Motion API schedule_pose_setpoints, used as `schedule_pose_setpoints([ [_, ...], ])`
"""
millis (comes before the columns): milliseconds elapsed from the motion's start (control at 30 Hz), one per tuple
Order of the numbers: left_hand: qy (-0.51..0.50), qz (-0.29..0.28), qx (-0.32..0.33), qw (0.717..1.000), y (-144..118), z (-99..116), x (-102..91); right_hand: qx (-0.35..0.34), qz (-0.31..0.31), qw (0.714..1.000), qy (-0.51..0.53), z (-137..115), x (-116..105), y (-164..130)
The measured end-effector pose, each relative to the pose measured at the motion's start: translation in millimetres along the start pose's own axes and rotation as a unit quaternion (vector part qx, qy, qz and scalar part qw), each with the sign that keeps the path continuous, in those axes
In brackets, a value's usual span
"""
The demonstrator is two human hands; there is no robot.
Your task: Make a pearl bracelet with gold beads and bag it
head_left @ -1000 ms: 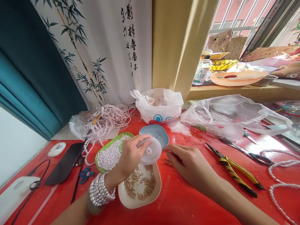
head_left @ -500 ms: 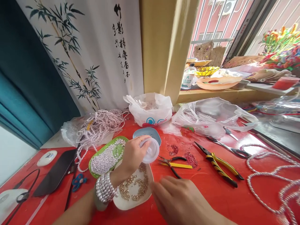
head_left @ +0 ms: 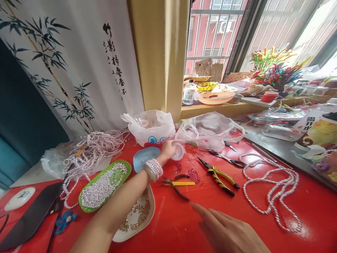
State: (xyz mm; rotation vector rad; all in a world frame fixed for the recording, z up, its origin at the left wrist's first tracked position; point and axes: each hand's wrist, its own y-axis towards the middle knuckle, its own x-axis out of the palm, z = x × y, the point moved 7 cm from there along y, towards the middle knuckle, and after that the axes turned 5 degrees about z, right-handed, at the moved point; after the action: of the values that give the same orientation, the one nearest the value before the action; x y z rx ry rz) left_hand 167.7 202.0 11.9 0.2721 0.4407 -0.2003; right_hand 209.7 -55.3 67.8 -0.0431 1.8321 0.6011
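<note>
Translucent white plastic spool [head_left: 179, 151] sits gripped in the left hand [head_left: 168, 150], at the far side of the red table [head_left: 237, 211] beside the white plastic bag [head_left: 151, 128]. The right hand [head_left: 226, 230] lies flat nearby, fingers loose and empty.

Head camera looks forward and down; near the red table [head_left: 237, 211].

Bare tabletop [head_left: 200, 218] between pliers [head_left: 219, 176], strand [head_left: 271, 186]

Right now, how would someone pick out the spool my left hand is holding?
Find the white plastic bag at the back of the red table. Just right of it, the left hand grips a small translucent white spool, the only round plastic reel there.
</note>
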Motion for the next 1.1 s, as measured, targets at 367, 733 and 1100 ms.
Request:
schedule_pose_setpoints([
  [367,-0.177,-0.051,-0.096,0.978,-108.4,25.5,-53.6,0.228,0.099,0.805,0.538,27.3,23.6,34.6],
  [733,-0.362,-0.157,-0.248,0.885,-176.7,10.4,-82.2,0.125,0.19,0.922,0.312,24.2,26.0,95.1],
  [1100,-0.101,0.008,-0.132,0.986,-121.5,-29.3,-151.9,0.224,0.197,0.952,0.071,113.6,4.5,115.7],
])
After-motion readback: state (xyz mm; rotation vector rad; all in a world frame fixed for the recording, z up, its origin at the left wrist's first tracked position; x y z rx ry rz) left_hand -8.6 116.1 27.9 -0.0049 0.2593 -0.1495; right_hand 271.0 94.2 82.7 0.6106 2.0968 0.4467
